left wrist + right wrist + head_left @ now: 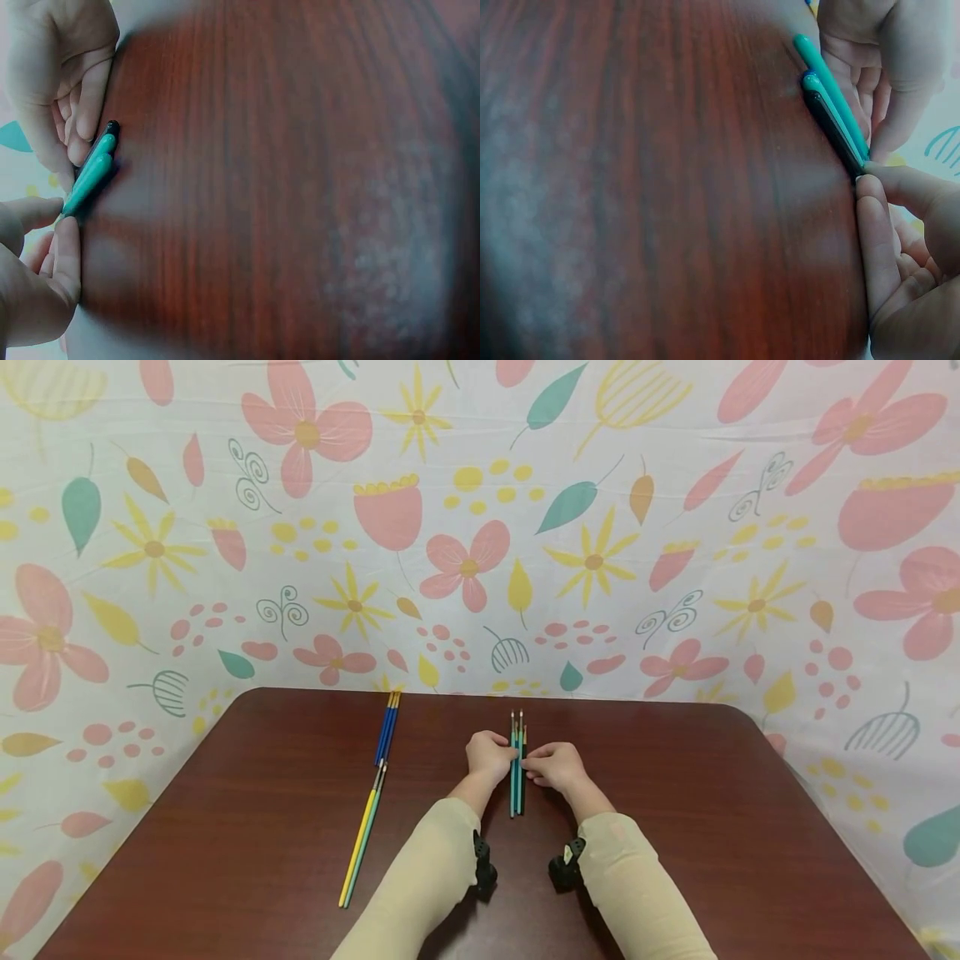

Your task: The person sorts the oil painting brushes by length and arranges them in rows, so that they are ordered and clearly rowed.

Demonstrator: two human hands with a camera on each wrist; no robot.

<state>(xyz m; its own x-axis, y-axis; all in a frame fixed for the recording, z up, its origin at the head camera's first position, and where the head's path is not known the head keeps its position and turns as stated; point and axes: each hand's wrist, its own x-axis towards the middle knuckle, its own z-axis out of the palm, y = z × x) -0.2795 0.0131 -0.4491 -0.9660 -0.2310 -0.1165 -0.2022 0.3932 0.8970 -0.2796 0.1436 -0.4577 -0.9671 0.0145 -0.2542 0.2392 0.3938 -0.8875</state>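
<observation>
In the head view, a small upright row of paintbrushes lies on the table between the two hands, bristles pointing away. My left hand (491,756) pinches the teal paintbrush (513,797) on the left side of the row. A second teal paintbrush (520,793) lies beside it, and a bit of blue handle end (808,73) shows near it in the right wrist view. On the row's right side, my right hand (557,767) pinches the black paintbrush (831,133) between thumb and finger. The fingertips partly hide the handles.
To the left, several blue paintbrushes (386,731) lie together at the back of the brown table (675,827). Nearer the front lie a yellow paintbrush (356,852) and a light green paintbrush (365,839), side by side. A flowered cloth (465,460) hangs behind the table.
</observation>
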